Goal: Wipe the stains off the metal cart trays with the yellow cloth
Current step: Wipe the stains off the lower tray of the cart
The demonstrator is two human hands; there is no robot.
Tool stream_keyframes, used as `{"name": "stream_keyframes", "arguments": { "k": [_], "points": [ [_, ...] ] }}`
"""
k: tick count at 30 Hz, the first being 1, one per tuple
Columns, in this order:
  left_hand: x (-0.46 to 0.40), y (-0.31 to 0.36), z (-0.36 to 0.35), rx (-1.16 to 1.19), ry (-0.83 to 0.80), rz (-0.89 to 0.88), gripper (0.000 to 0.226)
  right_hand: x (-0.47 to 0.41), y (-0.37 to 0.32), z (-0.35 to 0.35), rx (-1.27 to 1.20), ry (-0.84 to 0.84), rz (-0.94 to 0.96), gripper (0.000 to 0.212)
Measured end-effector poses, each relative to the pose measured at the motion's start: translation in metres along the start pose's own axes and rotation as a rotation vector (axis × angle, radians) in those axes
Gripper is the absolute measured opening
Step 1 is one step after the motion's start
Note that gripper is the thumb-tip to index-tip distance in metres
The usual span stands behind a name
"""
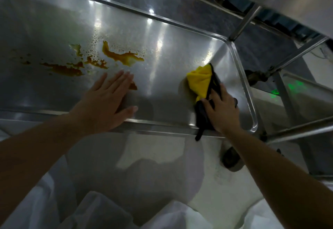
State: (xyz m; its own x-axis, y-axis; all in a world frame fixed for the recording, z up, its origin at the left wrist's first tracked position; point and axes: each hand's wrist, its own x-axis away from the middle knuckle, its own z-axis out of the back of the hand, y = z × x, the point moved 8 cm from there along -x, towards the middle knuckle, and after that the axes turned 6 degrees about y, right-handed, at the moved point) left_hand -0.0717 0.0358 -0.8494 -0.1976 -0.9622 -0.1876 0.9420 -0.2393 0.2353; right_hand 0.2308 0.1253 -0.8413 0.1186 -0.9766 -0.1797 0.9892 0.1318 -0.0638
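Stains lie beyond flat left hand; right hand grips yellow cloth on tray.

Hands on a stained tray

Left hand flat on tray; right hand presses cloth; stains at ten o'clock.

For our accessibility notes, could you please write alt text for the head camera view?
A right hand presses a yellow cloth onto a metal cart tray, away from the orange-brown stains at its left. The left hand lies flat beside the stains.
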Motion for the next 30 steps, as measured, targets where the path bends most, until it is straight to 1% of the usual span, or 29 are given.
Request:
{"name": "stream_keyframes", "arguments": {
  "k": [2, 6, 8, 10, 13, 16, 19, 22, 24, 27, 30],
  "points": [
    [0.000, -0.005, 0.001, 0.037, -0.001, 0.073, 0.095, -0.021, 0.021, -0.003, -0.010, 0.008, -0.119, 0.046],
    [0.003, 0.001, 0.001, -0.046, -0.009, 0.035, 0.094, -0.059, 0.038, -0.011, -0.051, 0.030, -0.422, 0.048],
    [0.003, 0.003, 0.002, -0.046, -0.001, 0.023, 0.094, -0.085, 0.039, -0.015, -0.104, -0.017, -0.517, 0.051],
    [0.003, 0.004, 0.002, -0.040, 0.025, 0.009, 0.092, -0.109, 0.037, -0.017, -0.126, -0.055, -0.545, 0.053],
    [0.001, 0.003, -0.002, -0.042, 0.033, 0.009, 0.089, -0.127, 0.018, -0.020, -0.053, -0.069, -0.478, 0.050],
    [-0.002, 0.004, -0.004, -0.047, 0.032, 0.018, 0.089, -0.124, -0.018, -0.021, -0.007, -0.041, -0.368, 0.043],
    [-0.003, 0.006, -0.002, -0.059, 0.024, 0.019, 0.087, -0.110, -0.066, -0.020, -0.020, -0.017, -0.176, 0.042],
    [-0.001, 0.008, 0.005, -0.106, 0.046, 0.031, 0.083, -0.076, -0.106, -0.018, 0.015, -0.039, 0.030, 0.045],
    [0.002, 0.011, 0.015, -0.136, 0.090, 0.037, 0.076, -0.053, -0.119, -0.012, 0.076, -0.069, 0.109, 0.052],
    [0.008, 0.020, 0.024, -0.175, 0.151, -0.050, 0.058, -0.018, -0.128, 0.003, 0.021, -0.169, 0.174, 0.055],
    [0.012, 0.011, 0.029, -0.166, 0.154, -0.019, 0.058, 0.010, -0.121, 0.016, -0.040, -0.196, 0.254, 0.052]
  ]
}}
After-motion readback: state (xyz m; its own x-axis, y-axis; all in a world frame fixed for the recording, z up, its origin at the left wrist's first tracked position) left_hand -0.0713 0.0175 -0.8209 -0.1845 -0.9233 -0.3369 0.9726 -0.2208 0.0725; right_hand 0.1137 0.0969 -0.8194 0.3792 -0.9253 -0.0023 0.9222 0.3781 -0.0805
